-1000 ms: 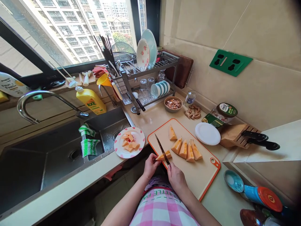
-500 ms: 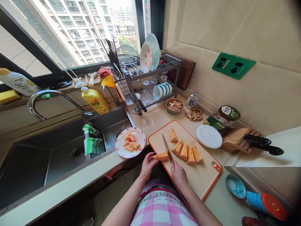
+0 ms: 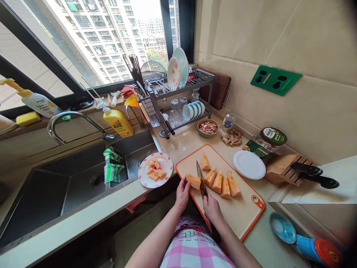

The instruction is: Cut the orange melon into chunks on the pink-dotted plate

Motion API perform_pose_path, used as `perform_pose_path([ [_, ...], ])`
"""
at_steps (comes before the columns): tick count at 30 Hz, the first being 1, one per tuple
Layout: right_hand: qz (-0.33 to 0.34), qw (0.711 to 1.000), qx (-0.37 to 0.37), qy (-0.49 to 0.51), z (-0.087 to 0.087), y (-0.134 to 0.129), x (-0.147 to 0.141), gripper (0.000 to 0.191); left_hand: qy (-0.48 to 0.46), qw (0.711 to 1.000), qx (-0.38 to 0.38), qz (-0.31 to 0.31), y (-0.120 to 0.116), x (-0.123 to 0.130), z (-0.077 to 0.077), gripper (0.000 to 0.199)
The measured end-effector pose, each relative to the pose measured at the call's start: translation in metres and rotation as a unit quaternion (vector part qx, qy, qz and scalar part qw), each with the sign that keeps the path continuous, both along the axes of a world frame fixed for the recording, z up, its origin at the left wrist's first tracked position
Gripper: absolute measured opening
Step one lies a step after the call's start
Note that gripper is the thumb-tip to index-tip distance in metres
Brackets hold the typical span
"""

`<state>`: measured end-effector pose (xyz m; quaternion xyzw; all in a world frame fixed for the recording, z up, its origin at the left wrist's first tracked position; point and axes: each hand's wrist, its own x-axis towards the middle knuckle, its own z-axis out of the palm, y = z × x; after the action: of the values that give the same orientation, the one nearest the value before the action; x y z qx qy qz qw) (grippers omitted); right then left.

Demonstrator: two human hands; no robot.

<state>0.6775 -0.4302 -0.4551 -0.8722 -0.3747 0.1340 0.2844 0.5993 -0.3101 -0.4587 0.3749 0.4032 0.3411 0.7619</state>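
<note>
My left hand [image 3: 183,192] is closed on the end of an orange melon wedge [image 3: 194,182] at the left edge of the cutting board [image 3: 240,214]. In my right hand [image 3: 212,208] is a kitchen knife [image 3: 201,180], its blade pointing away from me just right of that wedge. Whether the blade touches the wedge I cannot tell. Several more melon wedges [image 3: 217,181] lie on the board, to the right of the knife and beyond it. A plate with pink spots [image 3: 143,169] holds cut melon cubes [image 3: 156,169] left of the board.
The sink [image 3: 83,186] and faucet [image 3: 72,113] are on the left. Behind the board stand a dish rack [image 3: 181,93] and a bowl of nuts [image 3: 208,127]. A white plate [image 3: 249,164] and a knife block [image 3: 284,166] are at the right.
My left hand has shifted slightly right and turned the melon wedge, which now shows a broader side. The knife tip has swung a little to the right. The view has tilted slightly.
</note>
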Motion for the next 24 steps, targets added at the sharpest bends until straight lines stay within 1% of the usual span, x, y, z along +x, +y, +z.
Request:
perform_pose_path([
  [2, 0.005, 0.999, 0.008, 0.048, 0.003, -0.002, 0.0, 0.035, -0.002, 0.999, -0.051, -0.009, 0.005, -0.003, 0.007, 0.045],
  [5, 0.001, 0.987, 0.023, 0.161, 0.011, -0.004, 0.0, 0.033, -0.004, 0.991, -0.132, -0.012, 0.013, -0.017, 0.02, 0.038],
  [7, 0.0, 0.974, 0.031, 0.223, 0.019, -0.004, -0.002, 0.032, -0.015, 0.985, -0.172, 0.004, 0.017, -0.029, 0.03, 0.032],
  [9, 0.016, 0.967, 0.035, 0.252, 0.028, 0.0, -0.006, 0.031, -0.024, 0.977, -0.21, 0.032, 0.022, -0.041, 0.041, 0.025],
  [11, 0.049, 0.971, 0.044, 0.229, 0.038, 0.008, -0.015, 0.032, -0.027, 0.966, -0.246, 0.073, 0.032, -0.052, 0.052, 0.021],
  [14, 0.114, 0.983, 0.069, 0.123, 0.051, 0.029, -0.035, 0.034, -0.036, 0.953, -0.272, 0.131, 0.055, -0.07, 0.065, 0.02],
  [16, 0.165, 0.982, 0.08, 0.048, 0.058, 0.05, -0.052, 0.033, -0.026, 0.953, -0.266, 0.141, 0.075, -0.085, 0.07, 0.023],
  [18, 0.214, 0.973, 0.081, -0.013, 0.063, 0.075, -0.07, 0.032, 0.017, 0.959, -0.249, 0.138, 0.096, -0.102, 0.071, 0.026],
  [20, 0.251, 0.963, 0.077, -0.057, 0.067, 0.101, -0.089, 0.033, 0.061, 0.966, -0.217, 0.13, 0.117, -0.12, 0.069, 0.032],
  [22, 0.275, 0.955, 0.071, -0.081, 0.071, 0.127, -0.106, 0.032, 0.08, 0.973, -0.179, 0.124, 0.138, -0.136, 0.066, 0.036],
  [24, 0.294, 0.949, 0.064, -0.089, 0.073, 0.149, -0.12, 0.029, 0.079, 0.978, -0.151, 0.117, 0.157, -0.149, 0.064, 0.038],
])
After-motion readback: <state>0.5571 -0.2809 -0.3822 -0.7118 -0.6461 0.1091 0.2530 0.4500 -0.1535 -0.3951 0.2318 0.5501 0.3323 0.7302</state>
